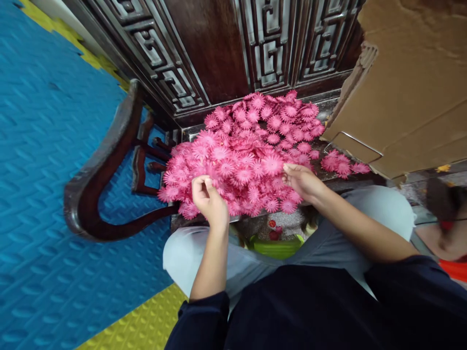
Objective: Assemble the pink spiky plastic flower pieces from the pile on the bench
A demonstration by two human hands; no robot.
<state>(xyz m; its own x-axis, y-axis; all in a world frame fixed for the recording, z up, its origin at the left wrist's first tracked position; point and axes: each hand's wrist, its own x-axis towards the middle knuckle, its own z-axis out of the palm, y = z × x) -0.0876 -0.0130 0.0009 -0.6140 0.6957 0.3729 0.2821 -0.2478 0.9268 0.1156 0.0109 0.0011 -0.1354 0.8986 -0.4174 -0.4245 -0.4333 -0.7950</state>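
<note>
A large heap of pink artificial flowers (pixel 242 175) with thin, spiky petals covers the dark wooden seat. My right hand (pixel 301 181) is closed at the heap's right side, its thumb and fingertips pinching the edge of a pink flower (pixel 273 165) that sits higher than the others. At the left front of the heap, my left hand (pixel 210 199) is closed in a pinch. Blurred pink petals show at its fingertips, but I cannot make out exactly what it grips.
The seat has a curved wooden armrest (pixel 83 204) on the left and a carved backrest (pixel 219 48) behind. A cardboard box (pixel 412 92) stands at the right, near a thin metal wire loop (pixel 359 141) and a few loose flowers (pixel 341 164). A green plastic object (pixel 276 248) sits between my knees.
</note>
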